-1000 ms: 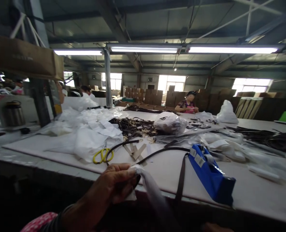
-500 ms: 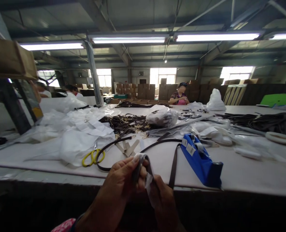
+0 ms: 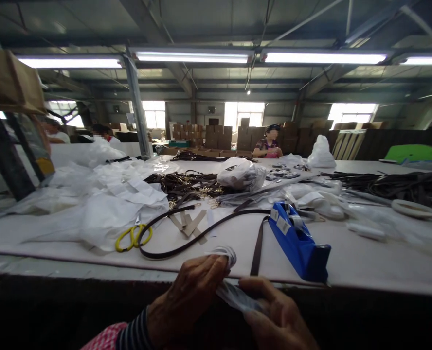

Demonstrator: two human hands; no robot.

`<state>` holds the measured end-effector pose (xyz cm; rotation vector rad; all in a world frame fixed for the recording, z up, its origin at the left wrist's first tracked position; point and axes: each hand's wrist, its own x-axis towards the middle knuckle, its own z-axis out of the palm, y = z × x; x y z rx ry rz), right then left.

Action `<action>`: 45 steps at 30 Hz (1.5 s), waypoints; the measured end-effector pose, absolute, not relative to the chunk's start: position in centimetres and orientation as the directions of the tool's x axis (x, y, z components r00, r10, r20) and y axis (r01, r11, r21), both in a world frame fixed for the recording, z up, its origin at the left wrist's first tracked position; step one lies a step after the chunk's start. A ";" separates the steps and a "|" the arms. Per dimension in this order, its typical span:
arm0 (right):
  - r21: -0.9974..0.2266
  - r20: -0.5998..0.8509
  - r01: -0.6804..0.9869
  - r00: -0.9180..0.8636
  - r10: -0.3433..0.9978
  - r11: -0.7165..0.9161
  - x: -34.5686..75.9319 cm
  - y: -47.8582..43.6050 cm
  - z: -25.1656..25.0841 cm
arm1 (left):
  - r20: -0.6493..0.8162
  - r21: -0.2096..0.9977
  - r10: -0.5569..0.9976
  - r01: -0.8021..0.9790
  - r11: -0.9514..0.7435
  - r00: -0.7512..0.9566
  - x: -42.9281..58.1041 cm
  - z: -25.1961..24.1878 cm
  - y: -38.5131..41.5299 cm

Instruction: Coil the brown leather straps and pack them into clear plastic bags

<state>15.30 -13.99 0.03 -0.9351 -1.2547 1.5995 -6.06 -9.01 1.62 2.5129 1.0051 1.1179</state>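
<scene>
My left hand [image 3: 190, 299] is closed on the looped end of a strap wrapped in thin white plastic [image 3: 226, 253], at the near table edge. My right hand [image 3: 278, 318] pinches the loose tail of that white wrap [image 3: 238, 297] just below and to the right. A dark brown strap [image 3: 187, 243] curves over the white tabletop [image 3: 365, 262] in front of my hands. A second strap [image 3: 257, 247] hangs over the edge beside a blue tape dispenser [image 3: 298, 243].
Yellow-handled scissors [image 3: 133, 236] lie left of the straps by a heap of white plastic bags [image 3: 106, 199]. More dark straps and metal clasps [image 3: 187, 183] pile up mid-table. A person [image 3: 270, 146] sits at the far side; others are at the left. Stacked cartons stand behind.
My hands dropped lower toward the table edge. My right hand slid down along the white wrap, pulling its tail out to the right. The view tilted slightly.
</scene>
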 end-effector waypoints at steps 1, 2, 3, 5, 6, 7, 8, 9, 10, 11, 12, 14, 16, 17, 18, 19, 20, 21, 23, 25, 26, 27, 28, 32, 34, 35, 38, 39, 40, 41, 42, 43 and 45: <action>-0.980 -0.041 -0.171 -0.332 0.942 -0.103 16.3 -13.7 1.2 | 0.553 0.394 0.638 0.506 -0.767 0.536 -6.5 1.3 -9.3; -0.987 -0.028 -0.143 -0.318 0.948 -0.077 17.3 -13.3 2.3 | 0.539 0.366 0.620 0.505 -0.782 0.570 -6.9 1.0 -9.6; -0.994 -0.001 -0.103 -0.291 0.957 -0.032 18.0 -12.6 3.1 | 0.534 0.353 0.612 0.505 -0.788 0.583 -7.2 0.7 -9.9; -0.997 0.071 -0.010 -0.232 0.970 0.071 19.1 -10.9 4.0 | 0.506 0.372 0.640 0.524 -0.767 0.578 -7.5 0.4 -10.5; -0.992 0.109 0.033 -0.209 0.972 0.118 19.3 -10.0 4.0 | 0.473 0.407 0.676 0.541 -0.736 0.565 -7.5 0.4 -10.8; -0.986 0.138 0.068 -0.201 0.970 0.155 19.3 -9.2 3.7 | 0.425 0.466 0.722 0.552 -0.692 0.546 -7.5 0.6 -11.2; -0.979 0.159 0.096 -0.202 0.967 0.181 19.1 -8.6 3.1 | 0.363 0.554 0.773 0.547 -0.628 0.520 -7.3 0.9 -11.5; -0.972 0.177 0.118 -0.210 0.962 0.205 18.7 -8.2 2.3 | 0.284 0.669 0.824 0.514 -0.536 0.489 -7.1 1.3 -11.8; -0.965 0.195 0.132 -0.223 0.955 0.228 18.1 -8.1 1.5 | 0.186 0.795 0.866 0.446 -0.410 0.464 -6.9 1.8 -12.0; -0.960 0.212 0.131 -0.236 0.948 0.247 17.4 -8.3 0.7 | 0.081 0.904 0.888 0.342 -0.257 0.452 -6.6 2.4 -12.2; -0.960 0.224 0.113 -0.246 0.943 0.257 16.6 -8.8 -0.1 | -0.018 0.972 0.889 0.216 -0.092 0.457 -6.2 2.9 -12.2; -0.962 0.253 0.047 -0.223 0.942 0.269 14.8 -10.2 -1.4 | -0.127 0.987 0.869 -0.023 0.157 0.479 -5.4 3.7 -12.1; -0.950 0.309 -0.004 -0.131 0.942 0.311 13.2 -11.5 -2.2 | -0.122 0.950 0.868 -0.197 0.242 0.481 -4.6 3.9 -11.7; -0.935 0.355 0.003 -0.072 0.932 0.356 12.7 -11.9 -2.5 | -0.100 0.933 0.875 -0.262 0.248 0.474 -4.3 3.8 -11.5; -0.911 0.411 0.031 -0.027 0.911 0.412 12.4 -12.0 -2.6 | -0.078 0.918 0.879 -0.310 0.247 0.470 -4.0 3.6 -11.4; -0.879 0.472 0.069 -0.009 0.882 0.471 12.4 -11.8 -2.7 | -0.065 0.906 0.881 -0.342 0.248 0.468 -3.9 3.4 -11.4; -0.841 0.530 0.113 -0.016 0.848 0.528 12.6 -11.5 -2.7 | -0.067 0.898 0.879 -0.355 0.259 0.472 -3.8 3.1 -11.5; -0.795 0.587 0.164 -0.036 0.809 0.584 13.0 -11.0 -2.7 | -0.080 0.896 0.873 -0.350 0.275 0.482 -3.7 2.9 -11.7; -0.682 0.684 0.273 -0.090 0.724 0.679 14.0 -9.9 -2.5 | -0.114 0.898 0.854 -0.314 0.307 0.508 -3.9 2.7 -12.2; -0.592 0.734 0.355 -0.133 0.666 0.723 14.8 -9.0 -2.6 | -0.123 0.910 0.846 -0.281 0.305 0.519 -4.2 2.8 -12.7; -0.581 0.734 0.368 -0.150 0.663 0.726 14.9 -8.8 -2.7 | -0.118 0.917 0.848 -0.272 0.293 0.516 -4.3 2.9 -12.9; -0.596 0.717 0.359 -0.164 0.677 0.718 14.9 -8.7 -2.9 | -0.115 0.923 0.850 -0.262 0.283 0.514 -4.4 3.0 -13.0; -0.632 0.688 0.337 -0.170 0.706 0.697 14.7 -8.7 -3.2 | -0.118 0.929 0.846 -0.244 0.279 0.520 -4.5 3.1 -13.0; -0.742 0.599 0.273 -0.141 0.788 0.612 13.4 -9.3 -5.1 | -0.150 0.938 0.830 -0.188 0.292 0.537 -4.8 2.8 -12.6; -0.739 0.604 0.290 -0.113 0.789 0.608 13.0 -9.5 -5.8 | -0.158 0.932 0.865 -0.218 0.290 0.477 -4.7 2.5 -12.3; -0.741 0.603 0.298 -0.099 0.792 0.601 12.9 -9.5 -6.0 | -0.161 0.928 0.882 -0.237 0.289 0.444 -4.6 2.4 -12.3; -0.790 0.557 0.270 -0.063 0.828 0.551 12.8 -9.6 -6.3 | -0.134 0.925 0.908 -0.279 0.259 0.398 -4.1 3.2 -12.0; -0.819 0.527 0.237 -0.053 0.849 0.523 12.7 -9.8 -6.2 | -0.108 0.924 0.913 -0.298 0.238 0.394 -3.9 3.7 -11.8; -0.852 0.486 0.194 -0.048 0.873 0.486 12.5 -10.0 -6.1 | -0.074 0.921 0.920 -0.328 0.212 0.385 -3.8 4.4 -11.6; -0.888 0.433 0.142 -0.054 0.900 0.437 12.2 -10.3 -6.0 | -0.042 0.913 0.927 -0.363 0.188 0.374 -3.6 5.2 -11.4; -0.923 0.370 0.084 -0.073 0.926 0.375 11.8 -10.8 -5.9 | -0.008 0.906 0.933 -0.393 0.159 0.360 -3.5 6.1 -11.2; -0.951 0.305 0.024 -0.105 0.947 0.309 11.4 -11.2 -5.9 | 0.029 0.904 0.941 -0.411 0.119 0.336 -3.4 6.8 -10.9; -0.978 0.205 -0.091 -0.192 0.960 0.190 10.5 -12.3 -5.7 | 0.119 0.920 0.958 -0.391 -0.009 0.259 -3.2 7.9 -10.3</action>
